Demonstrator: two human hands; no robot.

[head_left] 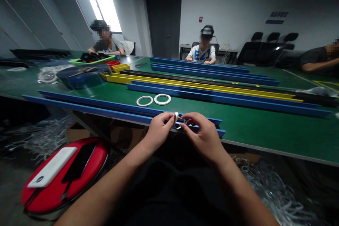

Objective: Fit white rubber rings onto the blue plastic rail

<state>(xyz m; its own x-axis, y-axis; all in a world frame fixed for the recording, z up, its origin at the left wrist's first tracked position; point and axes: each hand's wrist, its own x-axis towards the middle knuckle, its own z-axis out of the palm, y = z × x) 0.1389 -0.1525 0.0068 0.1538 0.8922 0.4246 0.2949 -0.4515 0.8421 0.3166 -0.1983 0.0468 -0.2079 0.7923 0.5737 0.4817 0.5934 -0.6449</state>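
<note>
- My left hand point(159, 129) has its thumb and forefinger closed in a pinch on a narrow white strip point(176, 115), which bends into a small loop between my two hands.
- My right hand point(204, 132) is curled in from the other side, thumb and forefinger slightly parted at the tips, right by the loop. I cannot tell whether those fingers have hold of the strip or only touch it; that spot is too small and blurred.
- The strip is up in front of me, over the near edge of the bench point(270, 132), with the nearest blue lengths point(79, 107) just beyond and under my hands.
- Two white rings point(144, 105) lie flat and side by side on the green top, past those lengths and well clear of my fingers.
- As I judge it, something this thin asks for a light pinch near its edge; squeezing hard could crease it.
- I'd best work with my fingertips, wrists level, so the loop doesn't twist or fold onto itself.
- Holding my hands slightly above the blue lengths should stop the strip catching on their edges.
</note>
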